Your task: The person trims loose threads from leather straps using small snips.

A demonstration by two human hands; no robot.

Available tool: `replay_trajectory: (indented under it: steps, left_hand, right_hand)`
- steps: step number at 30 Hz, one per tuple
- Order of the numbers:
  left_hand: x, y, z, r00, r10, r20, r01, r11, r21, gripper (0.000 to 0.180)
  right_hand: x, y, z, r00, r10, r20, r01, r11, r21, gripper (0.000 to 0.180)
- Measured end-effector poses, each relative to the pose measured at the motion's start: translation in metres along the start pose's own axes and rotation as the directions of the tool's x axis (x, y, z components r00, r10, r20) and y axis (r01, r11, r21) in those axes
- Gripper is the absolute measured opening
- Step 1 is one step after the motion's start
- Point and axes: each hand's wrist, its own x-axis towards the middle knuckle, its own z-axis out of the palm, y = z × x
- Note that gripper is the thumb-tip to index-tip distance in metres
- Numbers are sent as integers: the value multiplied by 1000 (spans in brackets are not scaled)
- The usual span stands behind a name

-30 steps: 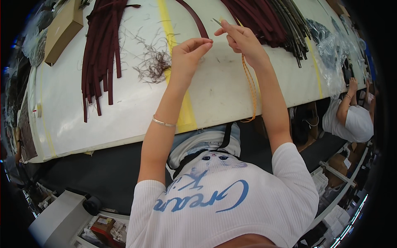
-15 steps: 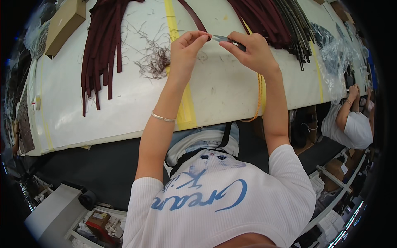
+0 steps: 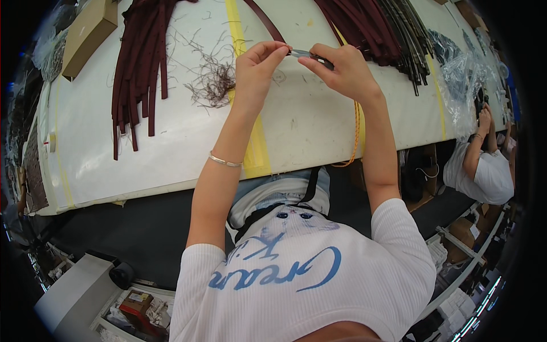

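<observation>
The end of a dark maroon strap [image 3: 263, 18] is pinched between the thumb and fingers of my left hand [image 3: 256, 65]; the rest of the strap runs away across the table. My right hand [image 3: 346, 69] is closed around small thread snips [image 3: 301, 53], whose metal blades point left and reach the strap's end at my left fingertips. Any thread between the blades is too small to make out. An orange cord [image 3: 358, 128] hangs below my right hand, by the forearm, to the table edge. Loose dark thread clippings [image 3: 215, 85] lie heaped left of my left hand.
Maroon straps [image 3: 139, 68] lie bundled at left, with another maroon bundle [image 3: 373, 34] and dark strips [image 3: 419, 51] at far right. A cardboard box [image 3: 91, 37] sits far left. Clear plastic wrap [image 3: 458, 74] lies right, near a co-worker in a white shirt [image 3: 481, 174].
My right hand has shifted slightly left, bringing the snips' blades closer to the strap's end. My left hand stays nearly still. At right, the co-worker's hands have risen a little.
</observation>
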Motion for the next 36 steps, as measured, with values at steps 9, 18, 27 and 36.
replay_trajectory:
  steps: [9,18,27,36]
  left_hand:
    - [3,1,1,1000,-14,4,14,999,-51,17]
    - [4,0,-2,999,-33,0,32,996,-84,16]
    - [3,-9,8,997,-1,71,-1,1000,18,13]
    - [11,2,-45,784,477,-398,-66,701,710,33]
  right_hand:
    - [3,3,2,1000,-10,-10,9,1000,-15,36]
    - [8,14,5,991,117,-61,-96,958,269,36]
    - [47,6,27,787,447,426,-591,345,730,37]
    - [47,-9,5,773,473,422,-572,234,786,12]
